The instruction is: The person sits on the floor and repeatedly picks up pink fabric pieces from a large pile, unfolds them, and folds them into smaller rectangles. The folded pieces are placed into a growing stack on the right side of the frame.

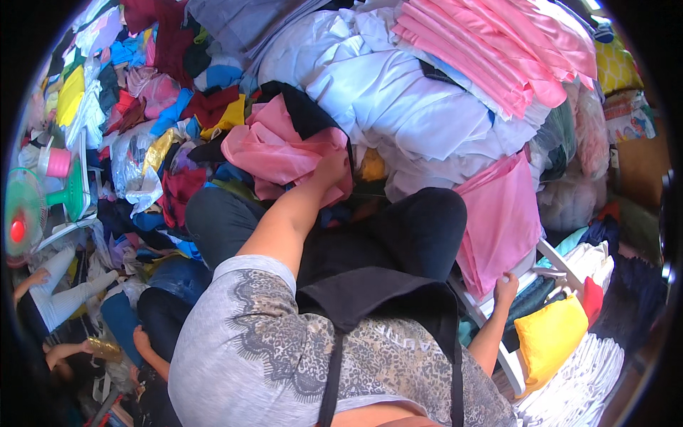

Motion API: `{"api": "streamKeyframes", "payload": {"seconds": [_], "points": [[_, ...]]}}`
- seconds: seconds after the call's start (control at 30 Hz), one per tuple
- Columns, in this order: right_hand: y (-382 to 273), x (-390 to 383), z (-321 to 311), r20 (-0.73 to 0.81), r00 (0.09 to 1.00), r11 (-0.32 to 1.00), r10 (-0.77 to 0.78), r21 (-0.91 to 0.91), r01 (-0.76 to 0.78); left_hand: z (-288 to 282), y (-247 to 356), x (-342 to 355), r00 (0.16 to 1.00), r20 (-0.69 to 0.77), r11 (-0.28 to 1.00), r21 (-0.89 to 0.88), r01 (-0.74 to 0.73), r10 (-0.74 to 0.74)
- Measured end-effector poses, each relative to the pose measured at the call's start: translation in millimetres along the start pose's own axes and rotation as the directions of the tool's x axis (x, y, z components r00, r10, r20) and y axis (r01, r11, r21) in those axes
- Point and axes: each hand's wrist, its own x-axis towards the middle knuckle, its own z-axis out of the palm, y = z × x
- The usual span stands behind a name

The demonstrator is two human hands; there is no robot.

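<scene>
My left arm reaches forward to a crumpled heap of pink cloth (267, 151). There my left hand (331, 169) is closed on the cloth, its fingertips partly hidden in the folds. Black fabric (306, 110) lies against the far side of this heap. On my right, a flat pink cloth (500, 220) hangs over a white plastic chair (478, 304). Beside its near edge is my right hand (506, 287), with curled fingers; whether anything is between them I cannot make out.
A large mound of white cloth (391, 92) rises ahead, topped by stacked pink cloths (498, 50). Mixed coloured fabrics (163, 107) cover the left. A green fan (28, 206) stands far left, near other people's limbs (146, 345). Yellow cloth (551, 338) lies right.
</scene>
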Motion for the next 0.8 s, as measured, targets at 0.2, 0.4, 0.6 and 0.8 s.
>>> {"api": "streamKeyframes", "payload": {"seconds": [0.2, 0.4, 0.6, 0.8], "points": [[-46, 18, -9, -0.057, 0.983, 0.973, -0.174, 0.144, 0.181, -31, -9, -24, 0.933, -0.077, 0.873, -0.388, 0.296, -0.351], [-77, 12, -11, -0.155, 0.954, 0.929, -0.255, 0.234, 0.286, -89, -18, -12, 0.833, -0.361, 0.874, -0.41, 0.261, -0.419], [-94, -2, -9, -0.29, 0.914, 0.901, -0.283, 0.247, 0.357, -187, 41, -20, 0.877, -0.399, 0.663, -0.737, -0.132, -0.269], [-154, -24, -40, -0.332, 0.917, 0.713, -0.221, 0.587, 0.384, -314, 188, -62, 0.942, -0.291, 0.329, -0.884, -0.331, 0.168]]}}
